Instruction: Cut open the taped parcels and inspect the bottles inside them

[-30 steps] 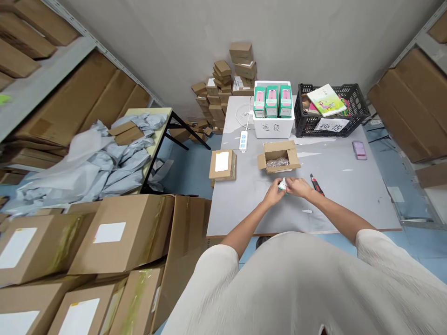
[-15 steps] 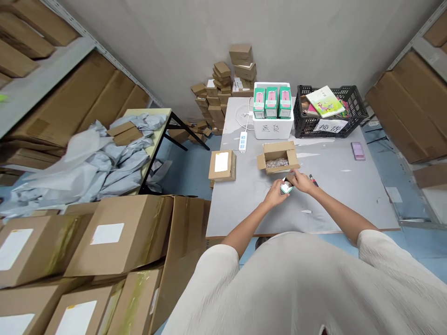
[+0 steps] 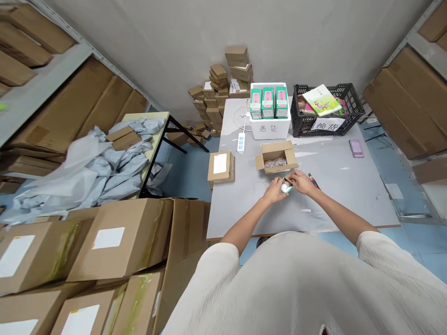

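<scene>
Between both hands is a small green-and-white box (image 3: 286, 188), its end facing me and seemingly opened. My left hand (image 3: 275, 190) wraps round its left side. With closed fingers, my right hand (image 3: 301, 182) grips a brown cardboard piece (image 3: 288, 179) at the box's upper end; whether that is a flap or an insert I cannot tell. Just beyond the hands stands an open carton (image 3: 277, 156) with bubble wrap (image 3: 275, 163) inside. A red-and-black utility knife (image 3: 313, 181) lies beside my right wrist.
On the table (image 3: 335, 195) stand a white bin (image 3: 270, 128) of green boxes and a black crate (image 3: 323, 125) with a booklet. A power strip (image 3: 240, 143), a labelled carton (image 3: 221, 166) and a purple phone-like object (image 3: 356, 148) lie around. Stacked cartons (image 3: 115, 242) crowd the left.
The small box has tilted a little in my hands, and my right hand has shifted slightly at its top end. The whole view has moved slightly with my head.
</scene>
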Demonstrator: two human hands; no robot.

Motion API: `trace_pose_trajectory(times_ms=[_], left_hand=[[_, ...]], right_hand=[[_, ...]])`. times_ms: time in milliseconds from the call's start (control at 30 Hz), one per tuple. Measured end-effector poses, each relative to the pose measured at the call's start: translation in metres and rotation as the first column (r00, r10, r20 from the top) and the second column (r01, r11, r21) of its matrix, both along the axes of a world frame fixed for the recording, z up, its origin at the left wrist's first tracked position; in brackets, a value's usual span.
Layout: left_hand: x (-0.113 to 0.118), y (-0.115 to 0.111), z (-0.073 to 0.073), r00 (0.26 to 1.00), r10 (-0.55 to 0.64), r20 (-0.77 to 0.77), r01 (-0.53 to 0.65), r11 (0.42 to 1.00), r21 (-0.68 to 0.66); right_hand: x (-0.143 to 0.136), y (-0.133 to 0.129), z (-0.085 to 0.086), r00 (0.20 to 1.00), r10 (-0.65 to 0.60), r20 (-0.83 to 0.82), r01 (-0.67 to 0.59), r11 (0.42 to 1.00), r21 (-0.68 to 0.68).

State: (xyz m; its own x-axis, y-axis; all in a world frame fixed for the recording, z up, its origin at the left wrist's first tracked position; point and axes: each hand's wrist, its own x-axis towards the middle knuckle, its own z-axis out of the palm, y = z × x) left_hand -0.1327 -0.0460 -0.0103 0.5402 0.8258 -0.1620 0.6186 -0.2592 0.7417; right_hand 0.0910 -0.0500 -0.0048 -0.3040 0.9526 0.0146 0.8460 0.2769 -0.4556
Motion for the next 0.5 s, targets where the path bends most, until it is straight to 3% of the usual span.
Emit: trace_pose_trajectory(times_ms=[267, 500], left_hand=[[-0.010, -0.009, -0.003, 0.976, 0.072, 0.206, -0.068, 0.997, -0.025], [-0.022, -0.017, -0.021, 0.933, 0.100, 0.347, -0.080, 0.994, -0.071]], right_hand=[[-0.004, -0.006, 0.005, 0.997, 0.065, 0.041, -0.064, 0.997, -0.035], [-0.009, -0.007, 0.002, 0.996, 0.088, 0.029, -0.087, 0.996, -0.014]])
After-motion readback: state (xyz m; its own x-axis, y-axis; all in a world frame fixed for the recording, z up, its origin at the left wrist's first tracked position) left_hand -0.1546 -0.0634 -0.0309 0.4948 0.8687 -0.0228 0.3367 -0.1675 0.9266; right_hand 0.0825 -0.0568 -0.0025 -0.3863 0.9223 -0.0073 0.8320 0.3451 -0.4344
